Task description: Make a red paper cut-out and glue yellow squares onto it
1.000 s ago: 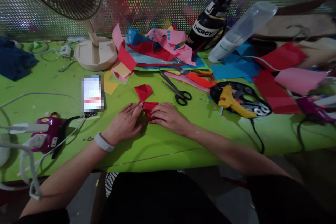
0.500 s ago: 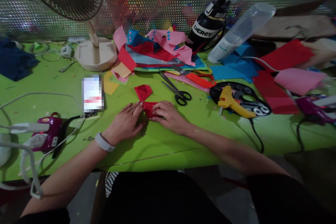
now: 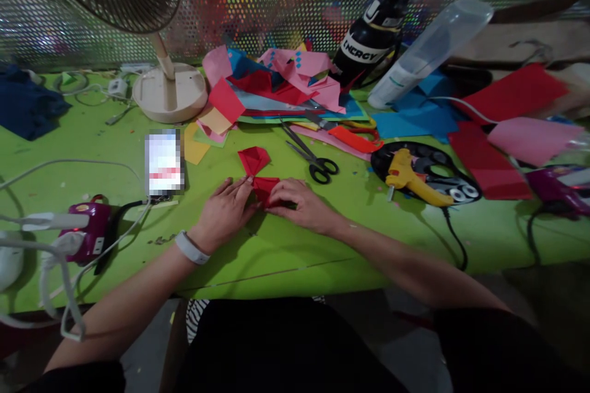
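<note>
A small folded piece of red paper (image 3: 264, 189) lies on the green tabletop between my two hands. My left hand (image 3: 225, 212), with a pale band at the wrist, holds its left edge with fingertips and thumb. At the right edge, my right hand (image 3: 299, 204) pinches the same piece between thumb and fingers; part of the paper is hidden under the fingers. Just beyond my left fingertips sits a second folded red paper piece (image 3: 253, 159). Black-handled scissors (image 3: 313, 156) rest with blades parted to the right of it.
A phone (image 3: 163, 163), a fan base (image 3: 173, 95) and a purple power strip (image 3: 90, 227) stand to the left. Coloured paper scraps (image 3: 281, 89) pile up behind. On the right are a yellow glue gun (image 3: 410, 178) on a black holder, a black bottle (image 3: 369, 43) and more paper.
The whole view has shifted slightly. My left thumb has moved in closer to the red paper, while my right hand keeps its pinch at the right edge.
</note>
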{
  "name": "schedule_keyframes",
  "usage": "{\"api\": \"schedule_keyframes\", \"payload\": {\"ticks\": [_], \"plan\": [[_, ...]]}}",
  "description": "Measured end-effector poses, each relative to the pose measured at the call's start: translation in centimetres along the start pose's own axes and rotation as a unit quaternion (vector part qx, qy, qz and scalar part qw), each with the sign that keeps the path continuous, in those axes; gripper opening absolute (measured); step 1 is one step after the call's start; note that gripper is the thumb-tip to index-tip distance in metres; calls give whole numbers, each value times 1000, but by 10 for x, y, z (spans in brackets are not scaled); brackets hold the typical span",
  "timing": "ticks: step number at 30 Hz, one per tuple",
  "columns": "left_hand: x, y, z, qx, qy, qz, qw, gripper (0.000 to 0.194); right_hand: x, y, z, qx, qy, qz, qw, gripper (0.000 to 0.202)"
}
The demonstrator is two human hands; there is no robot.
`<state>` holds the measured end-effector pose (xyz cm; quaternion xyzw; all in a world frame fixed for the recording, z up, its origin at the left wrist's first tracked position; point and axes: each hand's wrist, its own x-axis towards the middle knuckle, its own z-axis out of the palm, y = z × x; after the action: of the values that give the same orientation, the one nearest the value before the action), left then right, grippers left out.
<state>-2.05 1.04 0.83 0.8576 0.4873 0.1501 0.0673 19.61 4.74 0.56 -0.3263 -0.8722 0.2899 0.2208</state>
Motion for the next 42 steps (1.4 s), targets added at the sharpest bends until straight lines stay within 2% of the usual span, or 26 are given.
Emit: {"api": "schedule_keyframes", "payload": {"ticks": [3,6,11,18,23,27,32,42], "plan": [[0,6,0,6,-3,-19,1000,52,-3,4,-2,3,-14,-48,999,9],[0,10,-1,9,-10,-40,999,50,-4,8,-2,3,-8,-89,996,12],[1,12,-6,19,-13,-53,998,52,-2,7,2,8,15,-91,996,15],[2,10,-9,31,-36,-54,997,56,1,4,12,-24,38,-29,999,27],[2,7,-11,20,-43,-46,998,58,1,0,16,-26,56,13,998,23],[-1,5,-10,-9,-49,-29,998,73,3,-7,16,-40,77,76,993,15],[-4,2,-6,-27,-46,-14,998,74,8,-15,15,-74,58,134,987,12],[-6,0,-6,-32,-50,1,998,69,14,-20,14,-101,44,143,984,9]]}}
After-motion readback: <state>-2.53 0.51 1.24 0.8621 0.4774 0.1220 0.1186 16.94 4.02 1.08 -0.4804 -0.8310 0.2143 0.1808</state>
